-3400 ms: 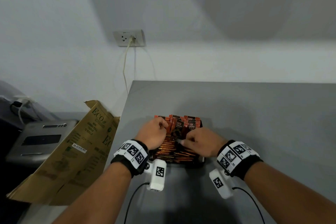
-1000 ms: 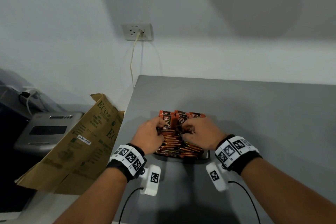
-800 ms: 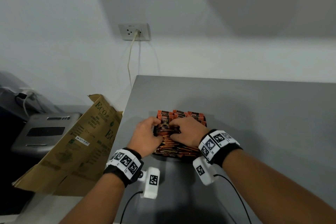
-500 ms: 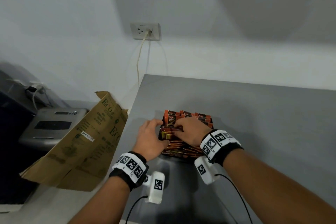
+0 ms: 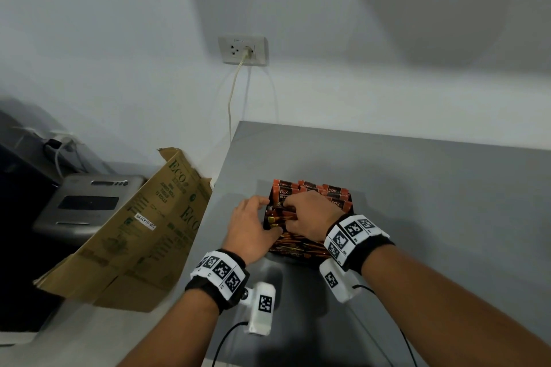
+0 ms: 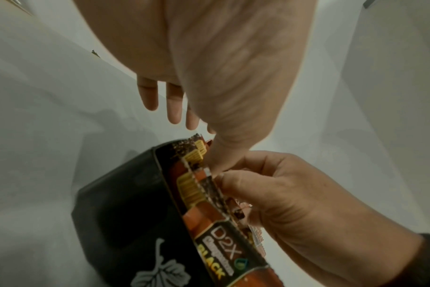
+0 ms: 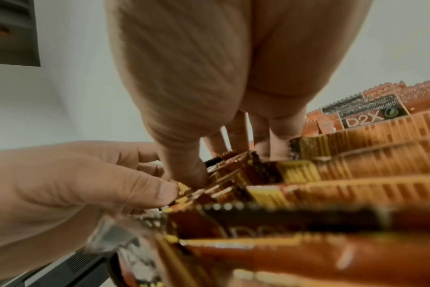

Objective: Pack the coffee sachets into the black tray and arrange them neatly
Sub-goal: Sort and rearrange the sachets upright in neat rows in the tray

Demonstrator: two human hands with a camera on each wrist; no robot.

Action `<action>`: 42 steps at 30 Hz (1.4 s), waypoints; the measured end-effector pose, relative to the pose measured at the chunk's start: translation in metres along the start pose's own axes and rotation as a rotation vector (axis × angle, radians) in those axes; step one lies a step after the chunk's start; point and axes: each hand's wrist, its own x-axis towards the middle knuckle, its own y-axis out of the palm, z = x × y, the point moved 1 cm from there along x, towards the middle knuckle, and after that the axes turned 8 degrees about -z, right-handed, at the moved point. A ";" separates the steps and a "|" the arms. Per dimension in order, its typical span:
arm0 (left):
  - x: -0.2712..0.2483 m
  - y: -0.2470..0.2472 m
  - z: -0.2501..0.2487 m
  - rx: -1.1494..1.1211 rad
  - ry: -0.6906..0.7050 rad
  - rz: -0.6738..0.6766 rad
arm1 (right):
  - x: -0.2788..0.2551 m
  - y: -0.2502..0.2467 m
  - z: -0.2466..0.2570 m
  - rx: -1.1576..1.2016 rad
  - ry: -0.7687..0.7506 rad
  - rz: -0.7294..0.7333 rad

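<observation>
Orange-and-black sachets (image 5: 310,243) crowd the black tray (image 6: 125,213); left hand (image 5: 253,231) relaxed; right hand (image 5: 313,217) pinches them.

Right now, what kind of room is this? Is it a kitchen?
Probably an office or workroom corner, not clearly a kitchen. There is a plain grey table against a bare wall, a wall socket with a cord plugged in, and a grey machine, perhaps a printer, beside a flattened cardboard box.

Sachets (image 5: 310,243) stand packed in the tray (image 6: 125,213) on the bench (image 5: 417,217) — a cardboard box (image 5: 134,235) lies left, a socket (image 5: 242,50) behind.
</observation>
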 end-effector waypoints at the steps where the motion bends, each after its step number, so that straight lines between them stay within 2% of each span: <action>1: -0.001 0.000 0.000 -0.004 -0.004 0.005 | 0.000 0.000 0.000 -0.003 -0.001 0.008; 8: -0.006 0.002 0.000 -0.006 0.003 0.004 | -0.002 0.003 -0.003 0.017 0.012 0.016; 14: -0.006 0.004 -0.001 -0.025 0.004 -0.010 | -0.009 0.007 -0.003 0.060 -0.014 -0.078; 22: -0.007 0.005 -0.001 0.013 0.027 -0.050 | -0.005 0.004 -0.004 0.175 0.042 -0.043; 31: -0.012 0.006 0.005 0.017 0.068 -0.077 | 0.005 0.005 -0.010 0.118 0.095 -0.045; 40: -0.014 0.005 0.006 0.018 0.117 -0.076 | 0.006 0.006 -0.004 0.063 0.050 -0.016; 42: -0.014 0.005 0.006 0.018 0.114 -0.089 | 0.003 0.006 -0.002 0.057 0.026 -0.053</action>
